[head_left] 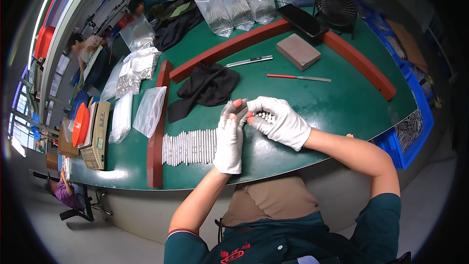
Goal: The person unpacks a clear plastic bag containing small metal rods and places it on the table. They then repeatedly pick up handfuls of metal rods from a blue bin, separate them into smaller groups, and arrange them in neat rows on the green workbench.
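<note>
My right hand, in a white glove with bare fingertips, is closed round a bundle of thin metal rods; their bright ends show among the fingers. My left hand, gloved the same way, is raised against it with curled fingers. The fingertips of both hands meet, and whatever the left hand pinches is hidden. Just left of my left hand, a row of silvery metal rods lies side by side on the green table. The row's right end is partly covered by that hand.
Reddish-brown bars frame the work area. Beyond my hands lie a black cloth, a utility knife, a red-handled file and a brown block. Bags of rods stand behind; a blue bin is at right.
</note>
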Tool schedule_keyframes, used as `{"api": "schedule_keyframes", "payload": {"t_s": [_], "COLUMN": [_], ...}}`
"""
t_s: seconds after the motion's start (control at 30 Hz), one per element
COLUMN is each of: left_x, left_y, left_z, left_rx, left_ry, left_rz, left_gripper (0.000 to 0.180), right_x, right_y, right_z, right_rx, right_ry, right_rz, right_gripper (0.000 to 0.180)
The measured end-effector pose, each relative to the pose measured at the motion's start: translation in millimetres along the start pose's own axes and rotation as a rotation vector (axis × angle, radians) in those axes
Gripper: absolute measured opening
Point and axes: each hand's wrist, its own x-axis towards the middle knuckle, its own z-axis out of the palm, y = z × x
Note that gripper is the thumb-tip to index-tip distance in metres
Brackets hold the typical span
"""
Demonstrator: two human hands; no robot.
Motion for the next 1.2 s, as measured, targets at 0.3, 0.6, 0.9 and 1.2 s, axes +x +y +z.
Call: {"api": "schedule_keyframes", "payload": {"t_s": [0.3, 0.6, 0.9, 1.2], "left_x": [25.9, 29.0, 19.1, 19.9], "left_y": [50.4, 42.2, 45.0, 47.6], "left_z": [-7.0, -27.7, -33.0, -36.7], "left_rx": [-0.179, -0.018, -0.321, -0.286], "left_ry": [-0.349, -0.397, -0.175, -0.152], "left_rz": [-0.662, -0.704, -0.728, -0.695], "left_gripper": [0.083, 0.036, 0.024, 0.026], "right_x": [36.6, 56.7, 58.0, 55.4], "right_y": [-16.4, -15.0, 8.4, -7.1], "right_z": [18.7, 32.9, 5.5, -0.1], "right_rx": [0.736, 0.471, 0.561, 0.337], "right_ry": [0.091, -0.016, -0.132, -0.213], "right_rz": [0.459, 0.486, 0.581, 0.607], "right_gripper": [0.012, 0.012, 0.074, 0.021]}}
